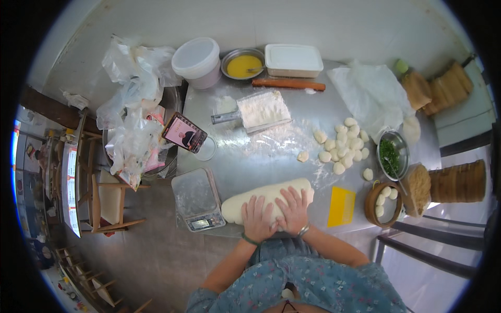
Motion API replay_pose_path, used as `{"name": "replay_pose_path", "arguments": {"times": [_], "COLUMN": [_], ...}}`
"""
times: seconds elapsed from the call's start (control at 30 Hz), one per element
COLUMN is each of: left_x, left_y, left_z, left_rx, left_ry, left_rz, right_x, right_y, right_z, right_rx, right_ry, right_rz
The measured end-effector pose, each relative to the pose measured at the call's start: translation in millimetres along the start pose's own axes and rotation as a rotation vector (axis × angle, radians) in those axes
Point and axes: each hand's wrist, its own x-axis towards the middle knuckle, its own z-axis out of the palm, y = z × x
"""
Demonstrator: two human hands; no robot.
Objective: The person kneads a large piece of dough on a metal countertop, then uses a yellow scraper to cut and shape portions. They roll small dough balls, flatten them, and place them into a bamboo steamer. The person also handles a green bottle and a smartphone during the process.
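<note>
A thick log of white dough [238, 205] lies across the near edge of the metal table [270, 156]. My left hand [258, 219] rests flat on its middle, fingers spread. Beside it my right hand [293, 213] presses on the right part of the dough, with the thumbs close together. Neither hand grips anything. Just left of the log stands a floury digital scale [197, 195]. To the right lies a yellow dough scraper [341, 206]. Small dough balls [342, 146] are heaped beyond my right hand on the floured surface.
At the back stand a white lidded bucket [197, 60], a bowl of yellow liquid [243, 65], a lidded box [293, 58] and a rolling pin [289, 84]. A flour scoop [263, 111] and phone [184, 133] lie nearer. Chopped greens [389, 156] and a bamboo steamer [372, 205] are at right.
</note>
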Motion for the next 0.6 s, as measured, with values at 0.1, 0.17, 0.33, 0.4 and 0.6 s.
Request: {"name": "replay_pose_path", "arguments": {"times": [0.1, 0.17, 0.33, 0.4, 0.6], "left_x": [46.4, 81.9, 124.0, 106.4, -3.4], "left_y": [-20.5, -36.9, -63.5, -54.3, 1.4], "left_z": [12.9, 16.9, 31.3, 25.6, -70.1], "left_rx": [0.041, 0.036, -0.069, -0.112, -0.129], "left_ry": [-0.007, -0.017, -0.075, -0.066, -0.098], "left_rz": [-0.011, -0.042, -0.16, -0.138, 0.056], "right_x": [36.2, 65.3, 107.8, 95.6, -17.3], "right_y": [24.4, 36.5, 47.5, 45.8, -10.3], "right_z": [12.9, 23.4, 32.3, 22.7, -75.4], "right_rx": [-0.033, -0.088, -0.189, -0.141, 0.048], "right_ry": [0.033, 0.051, -0.021, -0.067, -0.137], "right_rz": [0.037, 0.064, 0.195, 0.136, 0.067]}}
